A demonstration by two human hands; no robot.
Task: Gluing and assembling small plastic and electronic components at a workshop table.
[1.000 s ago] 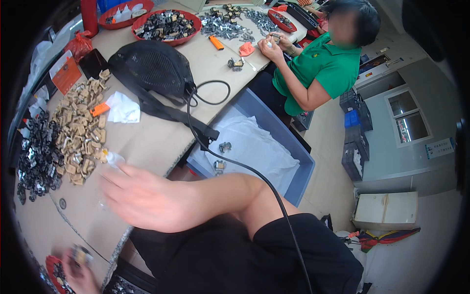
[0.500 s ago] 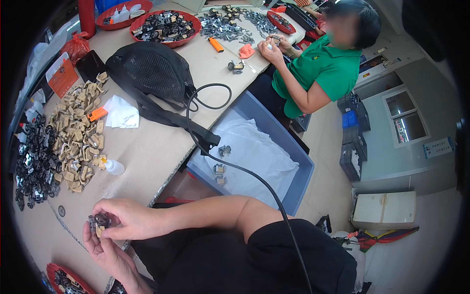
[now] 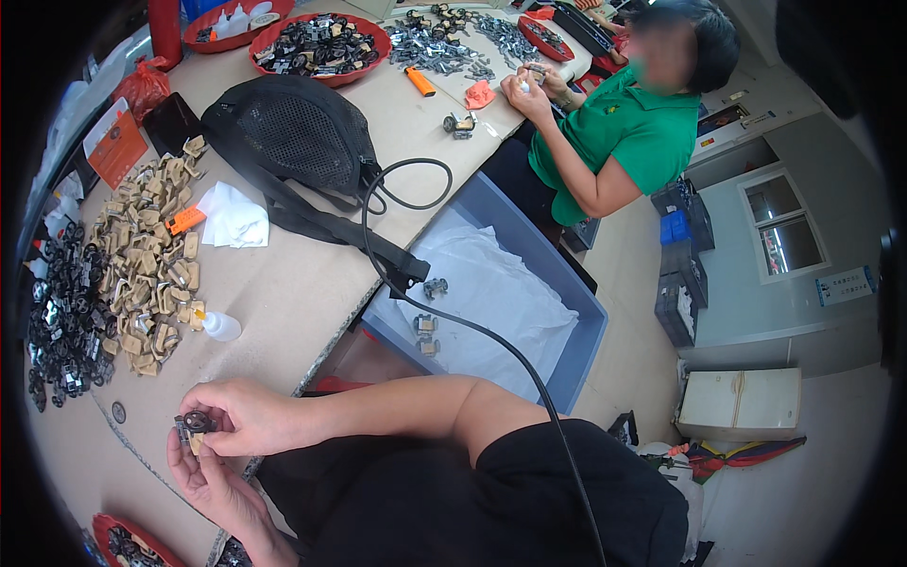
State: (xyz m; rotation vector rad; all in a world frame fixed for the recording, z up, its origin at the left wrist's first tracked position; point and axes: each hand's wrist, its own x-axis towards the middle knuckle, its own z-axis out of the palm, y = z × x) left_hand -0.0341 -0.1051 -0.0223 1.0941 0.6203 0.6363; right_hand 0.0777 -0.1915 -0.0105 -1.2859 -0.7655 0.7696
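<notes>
A small wheeled assembly (image 3: 196, 427), dark metal with a beige part and a round dark wheel on top, is held between both my hands. My right hand (image 3: 248, 418) grips it from above with thumb and fingers. From below, my left hand (image 3: 206, 480) has its fingertips closed around the lower side. My fingers hide part of the piece. A heap of beige parts (image 3: 156, 255) lies beyond my hands, beside a pile of black parts (image 3: 71, 321). Near the beige heap stands a small white bottle (image 3: 221, 326) with a yellow tip.
At the table edge sits a grey-blue bin (image 3: 586, 350), lined with white sheet and holding several assemblies. A black mesh bag (image 3: 293, 132) lies on the table; a black cable (image 3: 491, 340) crosses the view. A co-worker in a green shirt (image 3: 619, 137) handles a piece. Red trays (image 3: 373, 71) hold parts.
Both hands keep hold of the assembly, which is tilted slightly differently and has moved a little to the right. The co-worker's hands have shifted slightly.
</notes>
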